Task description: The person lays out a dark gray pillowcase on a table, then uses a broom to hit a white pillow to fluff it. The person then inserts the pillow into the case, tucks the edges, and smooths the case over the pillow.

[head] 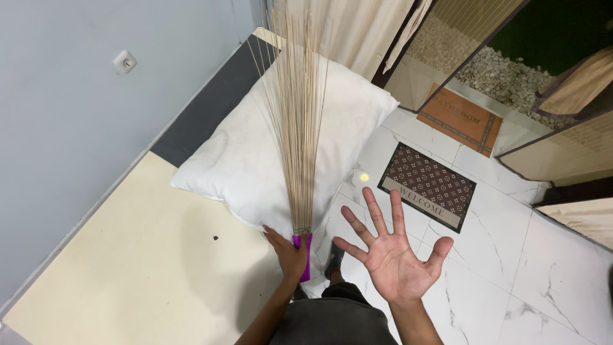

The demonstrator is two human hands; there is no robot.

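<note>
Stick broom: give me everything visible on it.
The stick broom is a bundle of thin, stiff, tan sticks bound at the base by a greenish band above a short purple handle. It points away from the person, sticks fanning out over the white pillow. The left hand grips the handle; the right hand is open, apart from it.

I count one stick broom (297, 115) with a purple handle, one white pillow (249, 147) at the bed's corner, and two doormats on the floor: one dark patterned mat (429, 184), one orange mat (461, 119). One wall socket (125, 62). My two hands: left hand (289, 252), right hand (391, 252).
</note>
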